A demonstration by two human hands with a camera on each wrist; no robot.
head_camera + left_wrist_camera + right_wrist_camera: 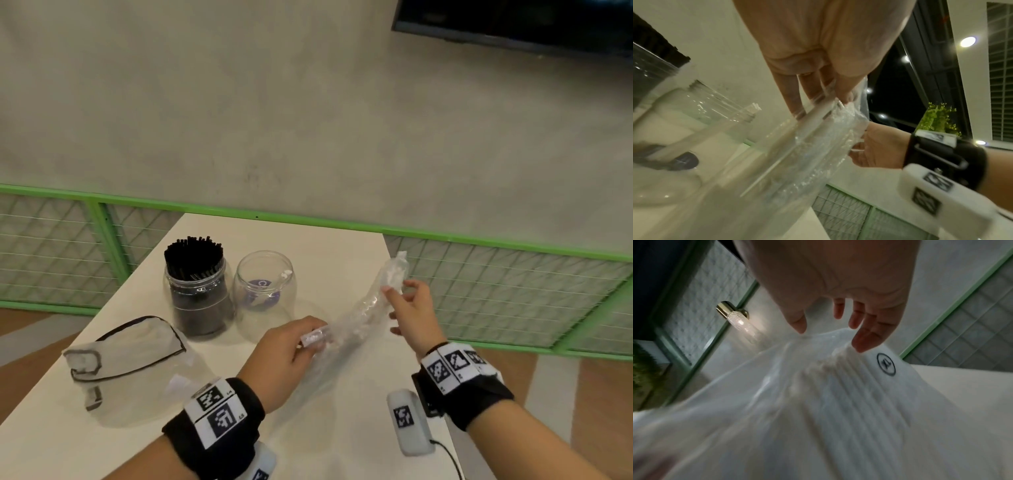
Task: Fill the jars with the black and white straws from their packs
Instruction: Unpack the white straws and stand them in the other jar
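Note:
A clear pack of white straws (pixel 368 308) hangs slantwise above the white table (pixel 342 260). My left hand (pixel 298 342) grips its near end, where white straw ends (pixel 312 338) stick out; the left wrist view shows the fingers (pixel 795 104) curled on the plastic. My right hand (pixel 406 298) pinches the pack's far part between thumb and fingers (pixel 861 344), with the white straws (pixel 849 394) below them. A jar full of black straws (pixel 197 287) stands beside a clear jar (pixel 263 298) holding a few white straws (pixel 286 274).
An empty clear pack with black trim (pixel 126 359) lies at the table's left front. A small white device (pixel 409 425) with a cable lies near the right edge. A green mesh fence (pixel 496 284) runs behind and beside the table.

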